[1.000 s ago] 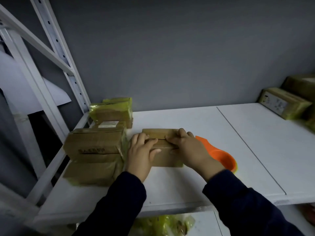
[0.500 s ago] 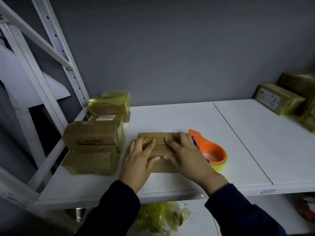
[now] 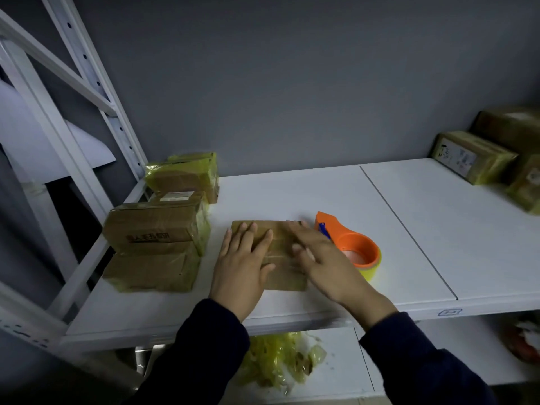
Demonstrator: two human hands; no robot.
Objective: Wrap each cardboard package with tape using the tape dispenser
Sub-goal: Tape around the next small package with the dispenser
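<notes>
"Cardboard package (image 3: 285, 277): where was it on your feed?"

"Flat on the white shelf (image 3: 292, 191), near the front edge, in the middle of my view. A stack of packages (image 3: 152, 229) stood just to its left. The orange tape dispenser (image 3: 355, 244), with its roll of yellowish tape, lay on the shelf just beside its right edge."

"And the hands?"

"Both were spread flat on top of the package. The left hand (image 3: 242, 264) lay palm down on the left half. Its fingers were straight and a little apart, the tips toward the far edge and the thumb pointing in across the top. The right hand (image 3: 324, 261) stretched over the right half, fingers straight. It was blurred on my screen, so I could not tell how firmly it pressed or whether every finger touched."

"Was either holding anything?"

"Neither. No finger curled round a thing. The dispenser sat partly hidden behind the right hand, and I saw no grip on it."

"Anything else in view?"

"More taped boxes (image 3: 473, 159) sat at the far right of the shelf, well apart from the work. A heap of yellow scraps (image 3: 277, 358) lay on the lower shelf (image 3: 339, 369) beneath. Dark sleeves (image 3: 210, 346) covered both wrists."
</notes>
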